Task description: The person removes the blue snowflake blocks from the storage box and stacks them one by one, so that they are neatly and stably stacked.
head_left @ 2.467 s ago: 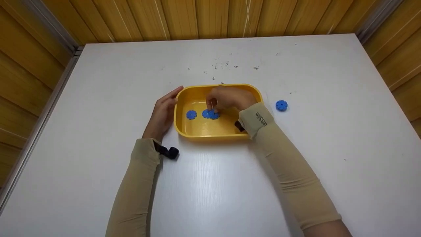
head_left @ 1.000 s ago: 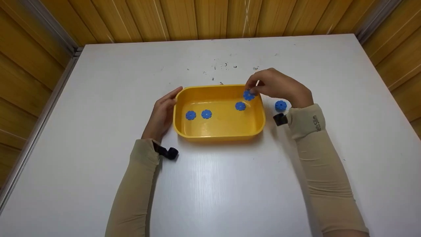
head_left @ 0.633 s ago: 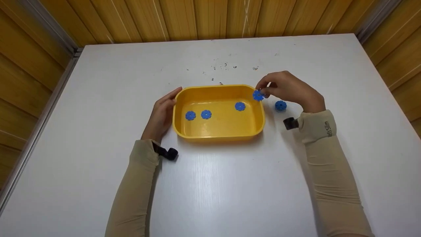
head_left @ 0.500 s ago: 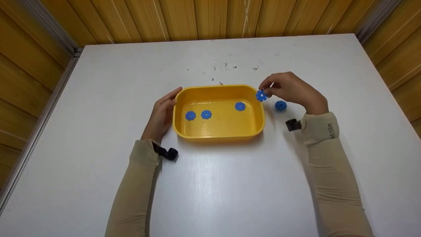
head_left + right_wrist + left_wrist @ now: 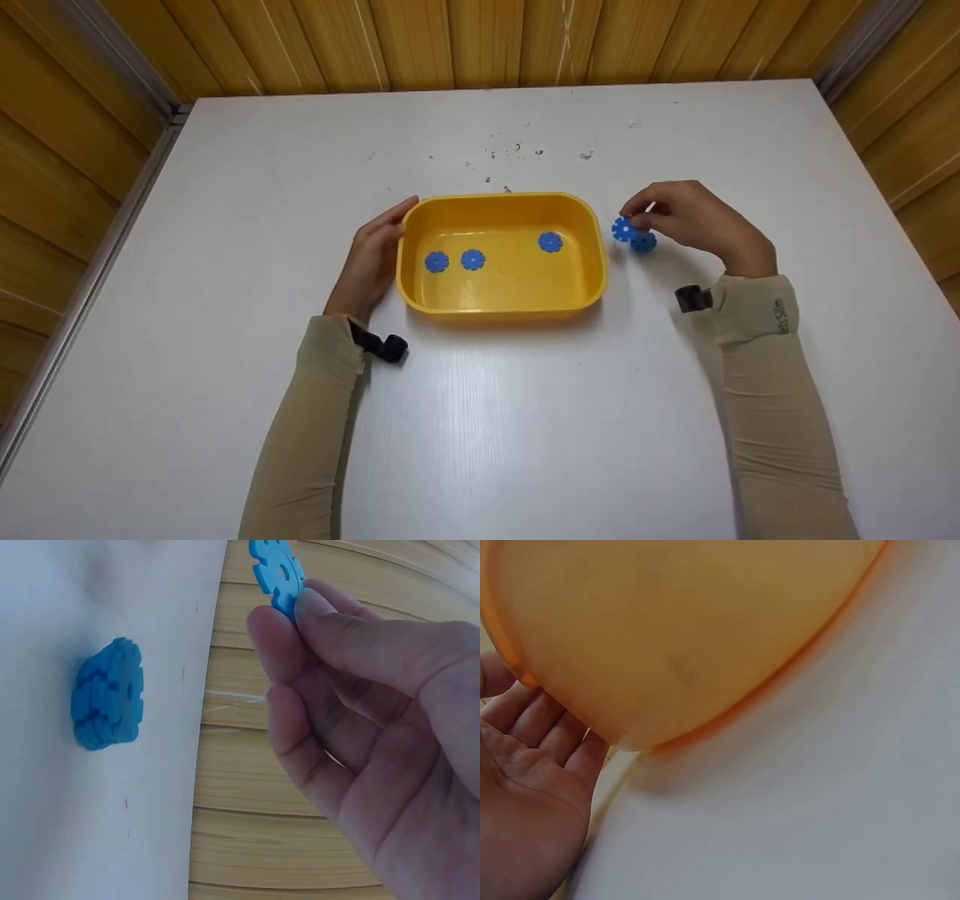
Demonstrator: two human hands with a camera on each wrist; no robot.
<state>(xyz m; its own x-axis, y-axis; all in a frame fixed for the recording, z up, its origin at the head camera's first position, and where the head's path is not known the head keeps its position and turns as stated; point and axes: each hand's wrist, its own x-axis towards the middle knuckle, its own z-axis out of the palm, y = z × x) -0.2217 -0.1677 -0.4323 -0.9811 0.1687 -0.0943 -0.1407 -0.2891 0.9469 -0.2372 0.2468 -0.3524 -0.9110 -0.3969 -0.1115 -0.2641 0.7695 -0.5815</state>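
With thumb and fingertips, my right hand (image 5: 694,217) pinches a blue notched plastic disc (image 5: 624,229), the flower-shaped kind that slots together. In the right wrist view a short stack of like discs (image 5: 109,695) stands on the table, apart from the hand; from the head view the held disc partly overlaps it. My left hand (image 5: 367,259) rests along the left wall of a yellow plastic bin (image 5: 502,312), fingers fairly straight on its outside and thumb at the rim. Inside lie three blue discs: two at the left (image 5: 436,262) and one toward the right (image 5: 550,241).
The white table (image 5: 480,427) runs back to a wood-panelled wall (image 5: 480,45). Small dark marks (image 5: 517,148) dot the tabletop behind the bin. A black wrist camera (image 5: 390,348) hangs at the left sleeve, another black camera (image 5: 691,298) at the right.
My right hand has lifted a disc out of the bin and carried it right, past the rim, to the stack. One disc now lies farther right in the bin. The left hand stays put.
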